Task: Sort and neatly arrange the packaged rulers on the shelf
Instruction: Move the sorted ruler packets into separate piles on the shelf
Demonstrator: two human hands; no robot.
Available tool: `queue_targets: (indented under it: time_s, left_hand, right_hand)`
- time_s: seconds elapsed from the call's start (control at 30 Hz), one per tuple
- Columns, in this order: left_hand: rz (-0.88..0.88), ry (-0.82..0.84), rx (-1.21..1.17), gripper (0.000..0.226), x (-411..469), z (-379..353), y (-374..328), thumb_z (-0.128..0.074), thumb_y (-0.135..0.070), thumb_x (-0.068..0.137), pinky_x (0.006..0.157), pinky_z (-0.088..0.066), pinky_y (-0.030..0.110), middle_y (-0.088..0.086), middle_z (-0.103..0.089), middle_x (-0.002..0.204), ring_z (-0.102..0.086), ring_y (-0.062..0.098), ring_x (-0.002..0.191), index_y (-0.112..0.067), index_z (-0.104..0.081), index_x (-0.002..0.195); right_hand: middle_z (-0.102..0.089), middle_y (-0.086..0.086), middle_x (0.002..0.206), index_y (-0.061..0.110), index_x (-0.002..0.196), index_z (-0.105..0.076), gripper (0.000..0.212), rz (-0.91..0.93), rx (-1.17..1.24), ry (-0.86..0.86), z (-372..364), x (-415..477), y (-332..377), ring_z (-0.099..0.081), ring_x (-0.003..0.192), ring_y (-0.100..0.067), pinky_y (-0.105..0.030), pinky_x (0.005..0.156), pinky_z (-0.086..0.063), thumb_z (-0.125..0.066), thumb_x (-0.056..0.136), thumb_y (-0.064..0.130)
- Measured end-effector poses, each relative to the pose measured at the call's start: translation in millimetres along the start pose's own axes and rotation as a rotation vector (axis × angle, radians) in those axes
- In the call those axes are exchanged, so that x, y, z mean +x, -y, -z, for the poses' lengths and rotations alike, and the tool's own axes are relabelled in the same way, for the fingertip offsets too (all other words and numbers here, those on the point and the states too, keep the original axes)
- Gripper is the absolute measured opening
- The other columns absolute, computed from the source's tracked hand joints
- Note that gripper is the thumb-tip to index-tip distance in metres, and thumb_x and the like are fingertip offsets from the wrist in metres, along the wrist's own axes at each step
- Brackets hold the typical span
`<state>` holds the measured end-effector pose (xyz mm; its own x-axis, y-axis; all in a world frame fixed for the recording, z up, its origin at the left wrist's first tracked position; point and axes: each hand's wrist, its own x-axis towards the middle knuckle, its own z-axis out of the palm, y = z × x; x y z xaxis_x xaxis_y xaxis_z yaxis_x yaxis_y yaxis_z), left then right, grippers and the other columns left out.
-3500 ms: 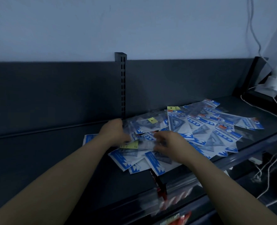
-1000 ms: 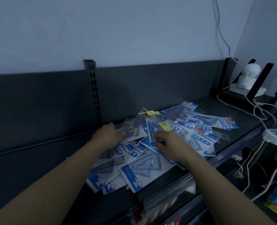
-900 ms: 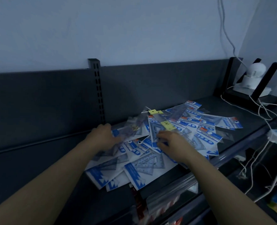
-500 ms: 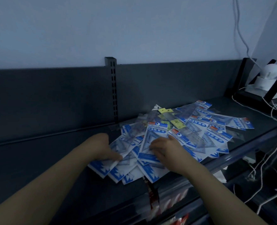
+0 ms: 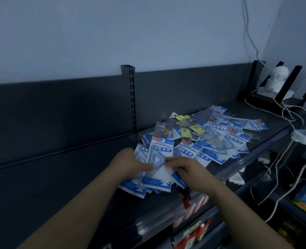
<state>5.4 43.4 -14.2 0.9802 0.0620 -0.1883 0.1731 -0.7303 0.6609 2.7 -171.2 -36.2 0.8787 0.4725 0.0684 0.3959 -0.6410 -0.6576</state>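
Observation:
A loose heap of packaged rulers (image 5: 218,133), blue-and-white cards with clear triangle rulers, lies on the dark shelf (image 5: 76,173). Near me a small stack of these packs (image 5: 157,182) is gathered, with one upright pack (image 5: 160,150) on top. My left hand (image 5: 130,162) presses on the stack's left side, its fingers over the top pack. My right hand (image 5: 186,168) grips the stack's right edge. A few packs with yellow tags (image 5: 186,132) lie further back in the heap.
A slotted upright post (image 5: 131,97) stands at the shelf's back panel. At the far right a white device (image 5: 276,78) sits among black brackets, with white cables (image 5: 292,114) trailing over the shelf edge. Red packages (image 5: 193,230) show on the level below.
Both hands have pulled several packs out of the heap toward me and squared them into a stack with one pack on top. The view has shifted a little to the right.

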Motion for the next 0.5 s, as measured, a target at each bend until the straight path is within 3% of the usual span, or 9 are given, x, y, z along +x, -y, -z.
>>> queue_targets:
  time_s: [0.07, 0.2, 0.3, 0.37, 0.5]
  left_hand:
    - [-0.008, 0.003, 0.031, 0.059, -4, -6, -2, -0.088, -0.039, 0.052, 0.070, -0.053, 0.026, -0.001, -0.065, 0.098, -0.063, 0.012, 0.084, -0.015, -0.062, 0.099]
    - [-0.021, -0.008, 0.020, 0.073, -9, -7, -2, -0.091, -0.027, 0.056, 0.076, -0.046, 0.027, 0.000, -0.055, 0.111, -0.055, 0.016, 0.097, -0.011, -0.050, 0.115]
    - [-0.005, 0.023, -0.083, 0.068, -8, -1, 6, -0.091, -0.020, 0.057, 0.076, -0.046, 0.027, 0.001, -0.059, 0.110, -0.057, 0.016, 0.095, -0.011, -0.053, 0.113]
    - [0.013, 0.069, -0.138, 0.061, -7, 2, 14, -0.091, -0.018, 0.055, 0.079, -0.051, 0.029, -0.001, -0.064, 0.105, -0.061, 0.015, 0.093, -0.010, -0.059, 0.106]
    - [0.034, 0.149, -0.315, 0.034, -7, 14, 28, -0.082, -0.004, 0.066, 0.082, -0.057, 0.039, 0.013, -0.072, 0.100, -0.068, 0.025, 0.089, -0.005, -0.071, 0.097]
  right_hand:
    - [-0.047, 0.029, 0.124, 0.019, 0.119, -0.066, 0.043, -0.050, 0.114, -0.045, -6, -1, 6, -0.050, 0.110, 0.004, -0.010, 0.091, -0.045, -0.037, 0.096, -0.003]
    - [-0.057, 0.005, 0.120, 0.011, 0.119, -0.063, 0.034, -0.279, -0.014, -0.423, -14, -5, -1, -0.065, 0.092, -0.017, -0.032, 0.085, -0.053, -0.038, 0.097, 0.005]
    - [-0.065, -0.010, 0.107, 0.008, 0.102, -0.064, 0.027, -0.308, -0.256, -0.368, -18, -12, -4, -0.061, 0.094, -0.029, -0.040, 0.079, -0.051, -0.040, 0.090, 0.003]
    - [-0.064, -0.011, 0.116, 0.006, 0.107, -0.066, 0.032, -0.287, -0.247, -0.328, -21, -16, 2, -0.058, 0.104, -0.029, -0.042, 0.088, -0.048, -0.039, 0.091, 0.001]
    - [-0.060, 0.002, 0.129, 0.013, 0.115, -0.068, 0.040, -0.249, -0.121, -0.279, -25, -18, 12, -0.054, 0.119, -0.016, -0.027, 0.102, -0.042, -0.039, 0.091, -0.002]
